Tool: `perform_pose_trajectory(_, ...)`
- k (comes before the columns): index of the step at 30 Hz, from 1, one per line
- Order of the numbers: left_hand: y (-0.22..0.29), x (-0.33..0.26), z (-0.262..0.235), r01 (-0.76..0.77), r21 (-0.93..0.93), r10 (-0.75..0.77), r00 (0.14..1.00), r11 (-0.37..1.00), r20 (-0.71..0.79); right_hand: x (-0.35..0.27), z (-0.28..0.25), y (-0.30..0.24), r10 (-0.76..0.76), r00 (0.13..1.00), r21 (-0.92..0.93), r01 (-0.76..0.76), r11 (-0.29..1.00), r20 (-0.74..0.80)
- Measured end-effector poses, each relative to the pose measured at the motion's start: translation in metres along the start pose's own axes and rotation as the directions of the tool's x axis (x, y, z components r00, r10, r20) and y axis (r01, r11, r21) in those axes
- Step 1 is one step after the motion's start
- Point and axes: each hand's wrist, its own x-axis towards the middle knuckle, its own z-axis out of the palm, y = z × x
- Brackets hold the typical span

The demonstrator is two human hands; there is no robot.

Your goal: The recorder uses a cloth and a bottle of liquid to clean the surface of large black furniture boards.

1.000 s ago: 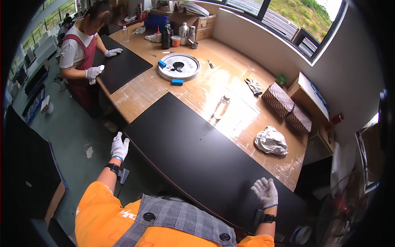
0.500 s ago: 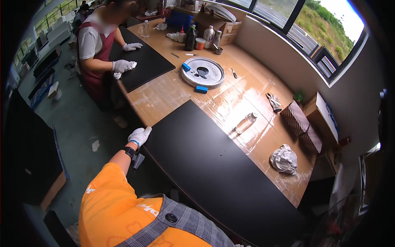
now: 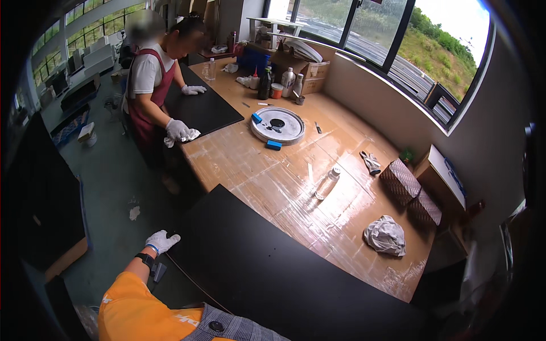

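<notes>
- A large black panel (image 3: 296, 278) is set along the near side of the desk (image 3: 233, 165), and its near-left corner is seen out over the green floor (image 3: 111, 193).
- That corner is gripped by the left hand (image 3: 162, 242), which is covered by a white glove; the panel is pinched there between thumb and fingers, though the undersides of the fingers are hidden.
- The right hand is out of view, so the state of its fingers cannot be told.
- A dark band (image 3: 145, 260) is worn on the left wrist.
- Beyond the panel, a clear bottle (image 3: 327, 183) is placed on the desk, with a crumpled pale cloth (image 3: 385, 236) farther right.
- A round grey tray (image 3: 294, 134) is stained dark at its middle; one blue block (image 3: 256, 117) is rested on its rim, another (image 3: 273, 145) just beside it.
- A second black panel (image 3: 210, 113) is touched by a gloved co-worker (image 3: 149, 77), by whom a white cloth (image 3: 193, 134) is held.
</notes>
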Motion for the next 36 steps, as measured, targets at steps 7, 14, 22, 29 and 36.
perform_pose_trajectory(7, -0.004, 0.020, 0.035, 0.028, 0.078, -0.026, 0.999, 0.997, -0.033, 0.001, 0.010, -0.017, 0.179, 0.939, 0.166, -0.134, 0.977, -0.293)
perform_pose_trajectory(14, 0.160, 0.015, 0.065, -0.490, 0.397, 0.605, 0.757, 0.776, -0.248, -0.004, -0.012, -0.046, 0.355, 0.902, 0.448, -0.220, 0.866, -0.244)
perform_pose_trajectory(22, 0.325, -0.023, 0.072, -0.881, 0.336, 0.850, 0.436, 0.335, 0.295, 0.004, -0.027, -0.059, 0.321, 0.901, 0.449, -0.167, 0.878, -0.293)
perform_pose_trajectory(29, 0.365, -0.062, 0.102, -0.944, 0.170, 0.911, 0.320, 0.283, 0.259, 0.011, -0.040, -0.068, 0.233, 0.899, 0.371, -0.087, 0.925, -0.371)
perform_pose_trajectory(36, 0.356, -0.060, 0.104, -0.942, 0.155, 0.925, 0.324, 0.297, 0.196, 0.019, -0.052, -0.074, 0.157, 0.907, 0.318, -0.028, 0.948, -0.389)
